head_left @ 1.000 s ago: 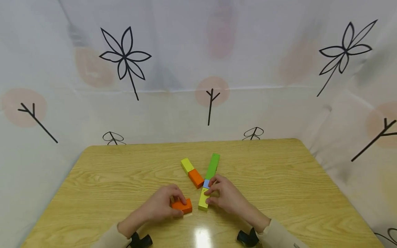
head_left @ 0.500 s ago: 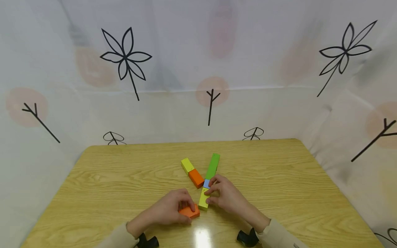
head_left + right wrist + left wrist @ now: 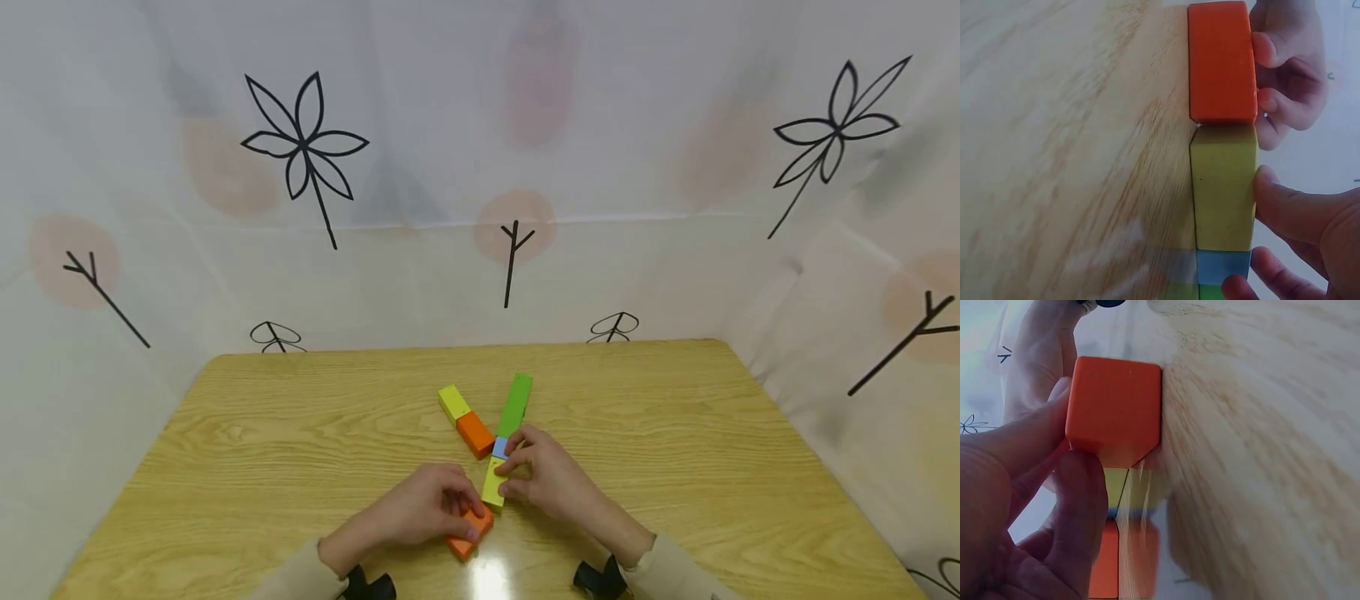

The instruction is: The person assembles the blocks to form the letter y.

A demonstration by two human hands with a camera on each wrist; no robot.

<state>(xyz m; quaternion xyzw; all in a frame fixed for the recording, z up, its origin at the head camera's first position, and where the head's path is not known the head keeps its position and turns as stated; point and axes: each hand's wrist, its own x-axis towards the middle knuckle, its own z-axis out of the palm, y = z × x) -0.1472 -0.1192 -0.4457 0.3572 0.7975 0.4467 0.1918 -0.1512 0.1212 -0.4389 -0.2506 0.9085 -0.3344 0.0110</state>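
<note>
My left hand (image 3: 423, 504) pinches an orange block (image 3: 1115, 403) between thumb and fingers, low over the table. Its corner meets the near end of a yellow block (image 3: 492, 488); in the right wrist view the two sit end to end. Bent over that yellow block is my right hand (image 3: 551, 475), thumb at its upper edge, other fingertips at the small blue block (image 3: 499, 447) behind it. Beyond the blue one a long green block (image 3: 515, 404) continues the row. Another orange block (image 3: 475, 435) slants off to the left near the blue one, with a second yellow block (image 3: 453, 402) at its far end.
The wooden table (image 3: 300, 425) has a glossy top that reflects light near the front. Behind and beside it hangs a pale cloth (image 3: 420, 275) printed with line-drawn plants. Dark wrist devices (image 3: 600, 577) are worn below each hand.
My left hand has slid the orange block to the right and toward me, turning it, up to the yellow block's near end. My right hand stays on the row.
</note>
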